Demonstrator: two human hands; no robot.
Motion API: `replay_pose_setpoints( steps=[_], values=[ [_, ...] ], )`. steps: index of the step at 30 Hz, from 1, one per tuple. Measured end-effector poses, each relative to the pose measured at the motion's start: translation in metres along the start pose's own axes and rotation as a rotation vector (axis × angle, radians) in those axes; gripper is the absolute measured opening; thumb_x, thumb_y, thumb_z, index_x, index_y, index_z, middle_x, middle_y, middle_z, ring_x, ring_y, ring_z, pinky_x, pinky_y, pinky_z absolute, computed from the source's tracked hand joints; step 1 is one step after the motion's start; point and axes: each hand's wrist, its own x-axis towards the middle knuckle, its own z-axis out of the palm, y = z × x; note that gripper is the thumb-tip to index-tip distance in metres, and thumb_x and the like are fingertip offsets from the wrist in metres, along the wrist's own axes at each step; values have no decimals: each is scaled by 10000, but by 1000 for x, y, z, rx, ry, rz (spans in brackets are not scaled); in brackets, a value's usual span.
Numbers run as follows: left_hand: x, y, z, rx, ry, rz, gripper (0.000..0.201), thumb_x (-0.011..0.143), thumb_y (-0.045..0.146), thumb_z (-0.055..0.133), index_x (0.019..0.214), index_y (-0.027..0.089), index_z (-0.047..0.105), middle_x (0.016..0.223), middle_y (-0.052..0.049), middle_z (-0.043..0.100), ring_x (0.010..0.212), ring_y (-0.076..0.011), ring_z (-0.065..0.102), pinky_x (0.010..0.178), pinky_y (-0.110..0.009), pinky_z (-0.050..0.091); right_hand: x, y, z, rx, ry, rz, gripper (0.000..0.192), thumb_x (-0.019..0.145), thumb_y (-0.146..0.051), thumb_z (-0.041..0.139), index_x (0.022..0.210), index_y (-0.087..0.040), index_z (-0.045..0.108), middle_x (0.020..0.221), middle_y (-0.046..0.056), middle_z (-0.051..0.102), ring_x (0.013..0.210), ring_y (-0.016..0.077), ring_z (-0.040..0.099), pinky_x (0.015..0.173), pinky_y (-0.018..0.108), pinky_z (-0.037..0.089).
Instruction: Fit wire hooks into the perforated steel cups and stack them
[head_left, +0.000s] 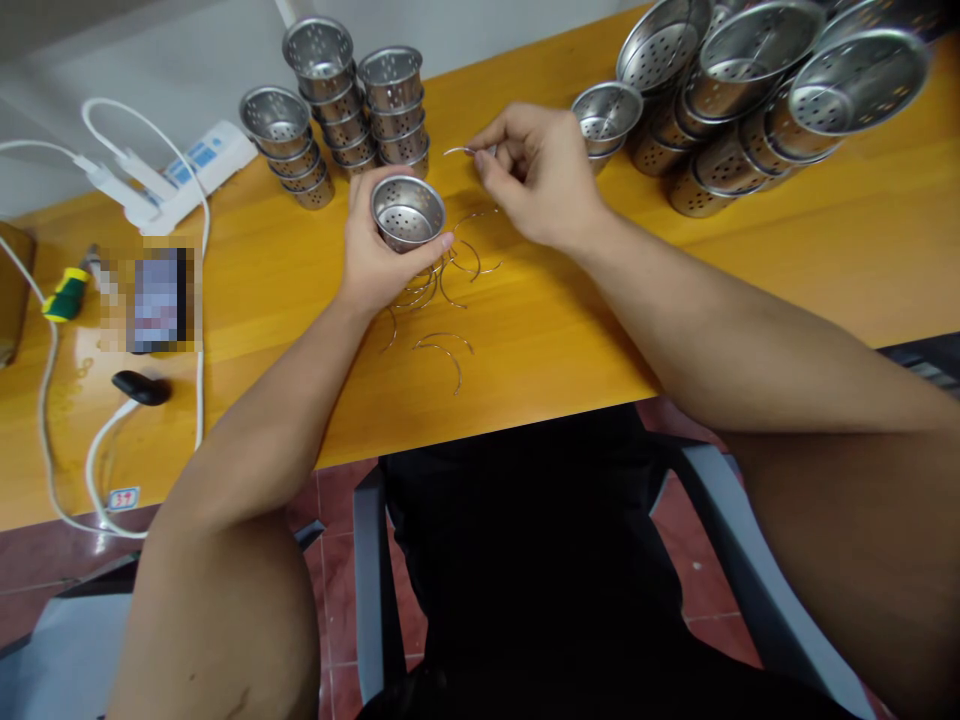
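My left hand [379, 250] is wrapped round a perforated metal cup [409, 212], its open mouth tilted up toward me. Off to the right, my right hand [536, 170] pinches a thin curved wire [456, 151] between thumb and fingers, one end poking out to the left, apart from the cup. Several loose curved wires [442, 350] lie on the yellow table, partly under my left hand and the cup.
Stacks of perforated cups [330, 100] stand at the back left, and more stacks [750, 130] at the back right. On the left are a white power strip [202, 175] with cables, a green-yellow screwdriver handle [66, 295], a blurred-out phone-like object [159, 300] and a black plug-like piece [141, 387].
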Motion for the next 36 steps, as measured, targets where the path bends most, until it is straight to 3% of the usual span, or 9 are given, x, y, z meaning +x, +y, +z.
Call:
replay_pose_setpoints(
  steps=[3, 4, 11, 14, 18, 21, 25, 30, 36],
  values=[
    [-1, 0, 4, 24, 133, 65, 859, 746, 758, 1134, 1435, 482, 700, 1394, -70, 778, 1333, -447, 784, 1216, -730, 676, -1, -7, 3, 39, -14, -43, 212, 1110, -505, 825, 1088, -303, 763, 724, -41, 544, 613, 207, 392, 688, 410, 370],
    [-1, 1, 5, 26, 130, 61, 854, 760, 755, 1133, 1436, 477, 692, 1391, -66, 787, 1321, -437, 794, 1208, -720, 682, -2, -11, 4, 42, -15, -44, 247, 1107, -549, 817, 1095, -308, 765, 723, -38, 544, 609, 211, 389, 684, 415, 372],
    [5, 22, 16, -24, 105, -189, 860, 742, 534, 1209, 1398, 413, 666, 1433, -64, 855, 1363, -417, 846, 1270, -677, 726, -10, -38, 6, 3, -57, 62, 265, 1124, -670, 802, 1121, -406, 785, 747, 6, 587, 674, 303, 505, 636, 454, 391],
    [3, 22, 19, -23, 82, -182, 834, 817, 508, 1146, 1482, 423, 650, 1535, -81, 829, 1455, -426, 825, 1335, -685, 692, -10, -37, 8, 45, -34, 24, 251, 1118, -647, 836, 1125, -399, 794, 727, -3, 582, 656, 283, 497, 617, 453, 388],
    [-3, 9, 19, -3, 40, -68, 845, 873, 636, 1110, 1535, 405, 637, 1529, -101, 811, 1440, -422, 826, 1311, -667, 695, -9, -33, 8, 79, -21, -48, 141, 1132, -536, 845, 1125, -403, 798, 699, -27, 549, 606, 257, 424, 635, 460, 353],
    [-4, 7, 14, 3, 17, -44, 886, 835, 691, 1141, 1516, 404, 652, 1485, -93, 810, 1395, -419, 829, 1284, -658, 701, -9, -34, 6, 85, -41, -24, 116, 1129, -522, 839, 1136, -415, 797, 706, -34, 541, 614, 254, 403, 644, 462, 336],
    [-2, 13, 10, 56, 37, -101, 901, 723, 660, 1222, 1401, 405, 686, 1442, -77, 818, 1376, -425, 815, 1277, -672, 702, -9, -34, 5, 75, -44, 23, 218, 1100, -623, 845, 1101, -411, 792, 712, -23, 562, 634, 264, 427, 659, 463, 352],
    [-2, 12, 13, 14, 54, -136, 893, 727, 671, 1216, 1366, 407, 651, 1328, -56, 839, 1234, -401, 843, 1202, -679, 730, -9, -36, 7, 78, -63, 46, 250, 1079, -639, 851, 1103, -397, 790, 703, -20, 555, 654, 261, 435, 691, 450, 385],
    [-3, 6, 21, -7, 48, -102, 886, 867, 740, 1083, 1549, 451, 597, 1534, -86, 803, 1408, -420, 822, 1277, -686, 702, -11, -47, 6, 95, -49, 78, 180, 1061, -568, 849, 1060, -400, 783, 721, -11, 557, 661, 283, 462, 705, 457, 410]
  ],
)
